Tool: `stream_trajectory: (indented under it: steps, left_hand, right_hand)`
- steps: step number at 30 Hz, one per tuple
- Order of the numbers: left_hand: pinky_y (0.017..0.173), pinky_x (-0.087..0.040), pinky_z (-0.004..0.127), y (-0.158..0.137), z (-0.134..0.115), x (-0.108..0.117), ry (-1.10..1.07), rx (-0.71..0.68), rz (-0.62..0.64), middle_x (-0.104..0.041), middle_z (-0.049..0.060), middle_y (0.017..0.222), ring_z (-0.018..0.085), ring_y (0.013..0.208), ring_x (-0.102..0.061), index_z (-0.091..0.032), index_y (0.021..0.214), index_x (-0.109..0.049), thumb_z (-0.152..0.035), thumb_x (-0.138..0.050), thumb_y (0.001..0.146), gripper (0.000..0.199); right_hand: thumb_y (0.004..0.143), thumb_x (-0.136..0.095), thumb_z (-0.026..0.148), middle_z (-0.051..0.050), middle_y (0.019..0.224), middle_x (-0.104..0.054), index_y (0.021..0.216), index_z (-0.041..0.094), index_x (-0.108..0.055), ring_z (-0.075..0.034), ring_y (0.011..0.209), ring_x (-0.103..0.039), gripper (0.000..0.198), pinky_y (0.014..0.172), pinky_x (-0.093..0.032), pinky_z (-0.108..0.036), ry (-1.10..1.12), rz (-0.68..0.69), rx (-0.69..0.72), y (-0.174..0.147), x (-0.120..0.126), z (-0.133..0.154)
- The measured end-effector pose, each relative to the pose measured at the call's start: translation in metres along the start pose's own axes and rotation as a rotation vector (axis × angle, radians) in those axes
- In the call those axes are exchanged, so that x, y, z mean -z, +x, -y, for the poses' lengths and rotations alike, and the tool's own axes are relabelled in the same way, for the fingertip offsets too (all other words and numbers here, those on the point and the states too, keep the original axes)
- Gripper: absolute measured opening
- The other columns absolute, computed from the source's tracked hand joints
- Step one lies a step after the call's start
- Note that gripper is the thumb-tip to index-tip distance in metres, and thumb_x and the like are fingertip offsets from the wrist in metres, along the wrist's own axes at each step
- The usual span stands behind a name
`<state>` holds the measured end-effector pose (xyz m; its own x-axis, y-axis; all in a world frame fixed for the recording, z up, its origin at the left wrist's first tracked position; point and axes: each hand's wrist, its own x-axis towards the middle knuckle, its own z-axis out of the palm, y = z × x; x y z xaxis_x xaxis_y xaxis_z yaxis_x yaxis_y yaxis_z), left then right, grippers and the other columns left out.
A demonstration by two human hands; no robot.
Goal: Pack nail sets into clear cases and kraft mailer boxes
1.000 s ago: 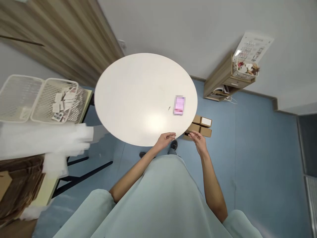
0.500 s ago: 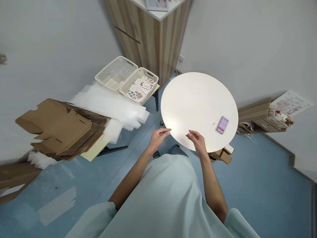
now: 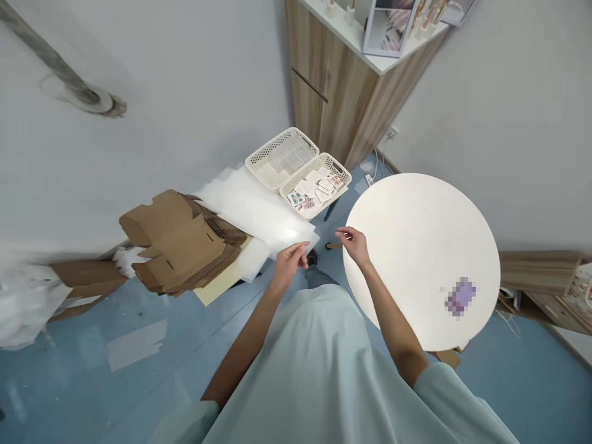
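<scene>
My left hand (image 3: 287,264) hovers in front of the stack of white foam sheets (image 3: 250,209), its fingers partly stretched out and nothing visible in it. Over the left edge of the round white table (image 3: 416,246), my right hand (image 3: 355,244) is held with loosely bent fingers, also with nothing visible in it. The two hands are apart. Beyond them stand two white plastic baskets: one (image 3: 255,161) holds clear plastic pieces, the other (image 3: 348,179) small cards and packets.
Flattened brown cardboard boxes (image 3: 180,237) are piled left of the foam sheets. A blurred purple object (image 3: 462,296) lies on the round table. A wood-grain cabinet (image 3: 342,80) stands in the corner, with cables (image 3: 380,166) near its foot. More cardboard (image 3: 87,277) is at far left.
The view has turned left, so table and baskets sit farther right. My hands have swung from the round table's front edge toward the foam sheets; the right hand is raised a little.
</scene>
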<state>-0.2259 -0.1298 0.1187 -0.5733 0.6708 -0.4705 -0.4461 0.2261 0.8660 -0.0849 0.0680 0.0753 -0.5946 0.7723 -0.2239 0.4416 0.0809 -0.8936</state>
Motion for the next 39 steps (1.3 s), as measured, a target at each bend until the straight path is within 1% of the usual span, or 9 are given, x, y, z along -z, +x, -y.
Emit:
stream_trajectory:
  steps: [3, 7, 11, 15, 20, 24, 31, 36, 39]
  left_hand:
    - [0.049, -0.034, 0.026, 0.03, -0.025, 0.007, 0.016, 0.002, -0.075, -0.043, -0.008, 0.05, 0.009, 0.046, -0.037, -0.013, 0.118, -0.08, -0.056, -0.074, 0.086, 0.055]
    - [0.046, -0.022, 0.026, 0.067, -0.047, 0.013, 0.043, 0.048, -0.131, -0.036, -0.009, 0.047, 0.008, 0.044, -0.027, -0.013, 0.113, -0.082, -0.056, -0.075, 0.084, 0.052]
    - [0.047, -0.021, 0.027, 0.09, -0.057, 0.021, 0.08, 0.08, -0.174, -0.035, -0.009, 0.047, 0.009, 0.045, -0.026, -0.015, 0.11, -0.083, -0.057, -0.073, 0.085, 0.05]
    - [0.049, -0.022, 0.028, 0.102, -0.063, 0.033, 0.104, 0.107, -0.18, -0.036, -0.008, 0.048, 0.01, 0.047, -0.028, -0.016, 0.11, -0.083, -0.057, -0.071, 0.086, 0.049]
    - [0.05, -0.023, 0.027, 0.109, -0.076, 0.051, 0.091, 0.132, -0.176, -0.036, -0.008, 0.05, 0.009, 0.049, -0.029, -0.015, 0.108, -0.083, -0.054, -0.072, 0.084, 0.047]
    - [0.05, -0.023, 0.026, 0.113, -0.081, 0.067, 0.077, 0.13, -0.148, -0.036, -0.008, 0.051, 0.009, 0.05, -0.029, -0.015, 0.108, -0.083, -0.053, -0.072, 0.085, 0.045]
    - [0.05, -0.025, 0.026, 0.109, -0.082, 0.089, 0.083, 0.109, -0.1, -0.037, -0.008, 0.051, 0.01, 0.049, -0.032, -0.016, 0.108, -0.083, -0.055, -0.072, 0.085, 0.047]
    - [0.049, -0.022, 0.026, 0.097, -0.08, 0.102, 0.046, 0.117, -0.091, -0.035, -0.008, 0.051, 0.009, 0.048, -0.028, -0.014, 0.11, -0.083, -0.058, -0.073, 0.084, 0.051]
    - [0.048, -0.02, 0.026, 0.091, -0.077, 0.109, 0.017, 0.135, -0.091, -0.034, -0.008, 0.053, 0.009, 0.048, -0.026, -0.015, 0.109, -0.083, -0.059, -0.075, 0.082, 0.052]
  right_hand:
    - [0.092, -0.069, 0.043, -0.007, 0.106, -0.08, 0.103, 0.022, -0.08, -0.021, 0.083, -0.07, 0.026, 0.086, -0.057, -0.036, -0.169, 0.035, 0.071, 0.066, -0.032, 0.009]
    - [0.096, -0.067, 0.036, -0.008, 0.108, -0.079, 0.112, 0.021, -0.079, -0.022, 0.092, -0.071, 0.024, 0.091, -0.053, -0.033, -0.373, 0.13, 0.101, 0.142, -0.071, 0.024]
    - [0.1, -0.066, 0.038, -0.01, 0.122, -0.074, 0.125, 0.02, -0.073, -0.025, 0.112, -0.069, 0.031, 0.096, -0.051, -0.032, -0.585, 0.187, -0.004, 0.197, -0.106, 0.036]
    - [0.102, -0.065, 0.045, -0.016, 0.137, -0.066, 0.134, 0.018, -0.065, -0.028, 0.117, -0.068, 0.041, 0.097, -0.051, -0.036, -0.729, 0.223, -0.128, 0.228, -0.133, 0.038]
    - [0.099, -0.069, 0.04, -0.018, 0.137, -0.065, 0.123, 0.016, -0.067, -0.028, 0.114, -0.069, 0.034, 0.094, -0.052, -0.035, -0.794, 0.201, -0.218, 0.238, -0.149, 0.034]
    - [0.106, -0.057, 0.03, -0.015, 0.132, -0.068, 0.117, 0.018, -0.07, -0.025, 0.115, -0.069, 0.021, 0.095, -0.051, -0.033, -0.754, 0.162, -0.272, 0.234, -0.153, 0.034]
    - [0.097, -0.071, 0.032, -0.021, 0.132, -0.068, 0.12, 0.013, -0.069, -0.028, 0.118, -0.069, 0.029, 0.097, -0.052, -0.035, -0.714, 0.091, -0.37, 0.228, -0.163, 0.044]
    - [0.095, -0.068, 0.026, -0.015, 0.099, -0.078, 0.095, 0.017, -0.075, -0.025, 0.099, -0.074, 0.012, 0.084, -0.054, -0.032, -0.617, 0.072, -0.426, 0.221, -0.167, 0.046]
    - [0.094, -0.066, 0.033, -0.01, 0.076, -0.076, 0.076, 0.02, -0.073, -0.024, 0.08, -0.073, 0.023, 0.073, -0.052, -0.031, -0.512, 0.041, -0.432, 0.212, -0.162, 0.049]
